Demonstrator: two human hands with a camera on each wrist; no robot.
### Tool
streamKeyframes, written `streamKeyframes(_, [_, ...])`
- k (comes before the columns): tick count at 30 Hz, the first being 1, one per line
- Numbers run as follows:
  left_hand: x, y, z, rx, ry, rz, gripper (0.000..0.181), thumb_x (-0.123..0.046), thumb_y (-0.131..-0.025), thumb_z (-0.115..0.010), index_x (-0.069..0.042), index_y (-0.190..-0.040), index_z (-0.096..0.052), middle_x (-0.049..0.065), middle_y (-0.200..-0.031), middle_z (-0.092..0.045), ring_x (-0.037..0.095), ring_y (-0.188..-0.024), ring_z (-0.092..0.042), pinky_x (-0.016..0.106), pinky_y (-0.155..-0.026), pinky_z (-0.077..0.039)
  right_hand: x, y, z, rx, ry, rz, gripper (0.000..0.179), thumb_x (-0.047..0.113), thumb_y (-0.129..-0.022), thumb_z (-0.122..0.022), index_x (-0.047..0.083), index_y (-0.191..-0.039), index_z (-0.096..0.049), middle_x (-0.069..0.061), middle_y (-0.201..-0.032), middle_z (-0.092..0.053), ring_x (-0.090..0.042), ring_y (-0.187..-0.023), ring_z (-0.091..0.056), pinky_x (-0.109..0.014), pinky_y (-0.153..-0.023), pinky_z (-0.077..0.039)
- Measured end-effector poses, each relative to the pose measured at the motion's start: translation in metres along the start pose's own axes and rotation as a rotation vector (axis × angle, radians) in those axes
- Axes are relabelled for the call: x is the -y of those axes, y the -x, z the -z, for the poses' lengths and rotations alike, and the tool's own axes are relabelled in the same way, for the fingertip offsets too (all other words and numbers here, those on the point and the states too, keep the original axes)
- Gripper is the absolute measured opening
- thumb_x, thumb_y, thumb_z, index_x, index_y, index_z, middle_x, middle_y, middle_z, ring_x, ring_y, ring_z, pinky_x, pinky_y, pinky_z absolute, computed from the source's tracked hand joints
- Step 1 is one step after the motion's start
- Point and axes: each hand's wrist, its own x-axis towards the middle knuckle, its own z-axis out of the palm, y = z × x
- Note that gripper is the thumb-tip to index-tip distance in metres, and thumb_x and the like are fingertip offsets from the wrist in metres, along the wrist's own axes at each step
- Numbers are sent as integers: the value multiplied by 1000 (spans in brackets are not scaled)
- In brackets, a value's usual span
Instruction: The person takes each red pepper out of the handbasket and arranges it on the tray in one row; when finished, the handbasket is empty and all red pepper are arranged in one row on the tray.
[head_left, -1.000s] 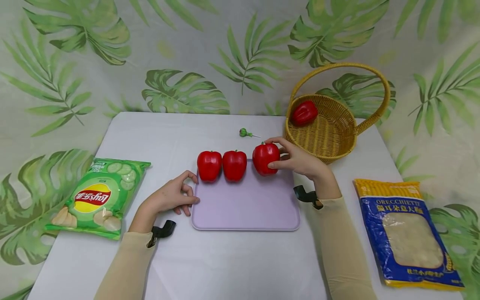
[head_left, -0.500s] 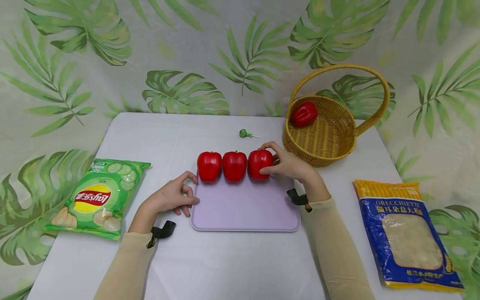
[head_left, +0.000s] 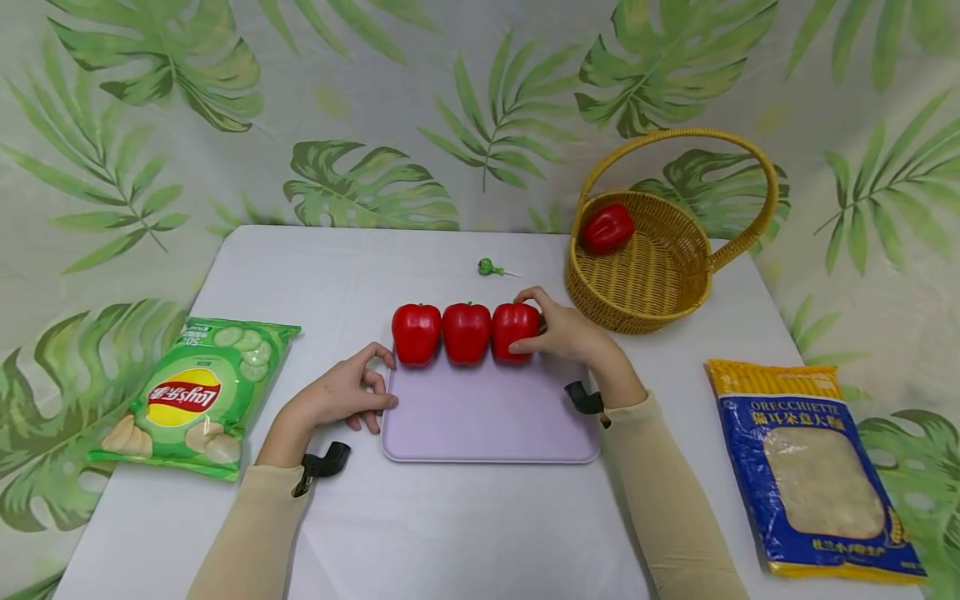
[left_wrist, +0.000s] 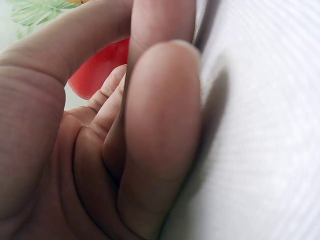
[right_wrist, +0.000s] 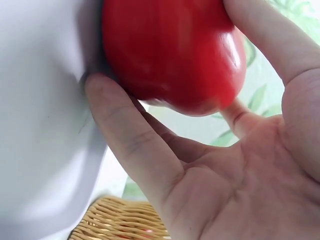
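Three red bell peppers stand in a row along the far edge of the lilac tray [head_left: 487,421]: a left one [head_left: 417,335], a middle one [head_left: 467,333] and a right one [head_left: 513,327]. My right hand [head_left: 572,335] grips the right bell pepper, thumb at its near side and index finger over its top. In the right wrist view that pepper [right_wrist: 170,55] sits between thumb and fingers, close against the tray. At the tray's left edge, my left hand [head_left: 341,390] touches the rim with thumb and index fingertip, its other fingers loosely bent. Those fingers hide the contact in the left wrist view.
A wicker basket [head_left: 637,312] with a tall handle stands back right, another red bell pepper [head_left: 607,229] inside it. A green lollipop [head_left: 489,267] lies behind the tray. Left is a green chip bag [head_left: 191,396]; right, a blue and yellow orecchiette bag [head_left: 821,475].
My right hand has brought its bell pepper left and slightly nearer, down beside the middle one, closing the gap in the row. My left hand stays at the tray's edge.
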Motion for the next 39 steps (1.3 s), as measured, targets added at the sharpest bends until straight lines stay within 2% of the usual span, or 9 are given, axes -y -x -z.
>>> streamKeyframes(10, [-1, 1, 0, -1, 0, -8, 56, -17, -94, -79, -12, -135, -41, 6, -80, -70, 26, -62, -76, 31, -50, -56, -1, 1, -2, 5, -8, 5, 78, 38, -90, -83, 24, -149, -36, -22, -136, -65, -36, -118, -63, -48, -99, -51])
streamKeyframes(16, [-1, 1, 0, -2, -4, -6, 55, -17, -94, -79, -13, -135, -41, 5, -80, -70, 26, -62, -76, 31, -50, -56, -1, 9, 9, -19, -54, 7, 84, 39, -89, -85, 24, -154, -33, -22, -137, -63, -38, -126, -65, -53, -105, -51])
streamKeyframes(19, [-1, 0, 1, -2, -8, -7, 55, -17, -94, -79, -13, -135, -41, 5, -80, -70, 26, -62, -76, 30, -50, -56, 1, 17, 20, -86, -104, 25, 87, 40, -90, -85, 25, -157, -32, -23, -142, -58, -41, -131, -62, -57, -106, -52])
streamKeyframes(26, [-1, 2, 1, -5, -8, 0, 56, -18, -94, -79, -12, -135, -42, 6, -80, -70, 26, -61, -76, 30, -50, -55, 1, 35, 47, -364, -247, 109, 93, 34, -95, -81, 30, -166, -21, -21, -153, -49, -42, -140, -52, -62, -113, -48])
streamKeyframes(30, [-1, 2, 0, -6, -3, -1, 57, -18, -94, -79, -12, -136, -41, 6, -81, -69, 26, -61, -75, 31, -50, -55, -6, 38, 63, -494, -337, 109, 96, 36, -96, -79, 36, -168, -15, -19, -162, -40, -38, -145, -46, -57, -114, -47])
streamKeyframes(34, [-1, 3, 0, -7, -2, 4, 56, -17, -94, -79, -12, -136, -41, 6, -81, -69, 26, -62, -75, 30, -50, -55, -16, 31, 84, -564, -414, 69, 95, 42, -97, -77, 42, -168, -14, -17, -166, -33, -36, -146, -40, -47, -108, -47])
streamKeyframes(39, [-3, 3, 0, -4, 5, -3, 57, -17, -94, -79, -11, -136, -41, 7, -80, -69, 26, -62, -75, 30, -50, -55, -27, 15, 114, -586, -481, 15, 94, 43, -97, -75, 42, -168, -13, -18, -172, -20, -38, -154, -30, -54, -120, -39])
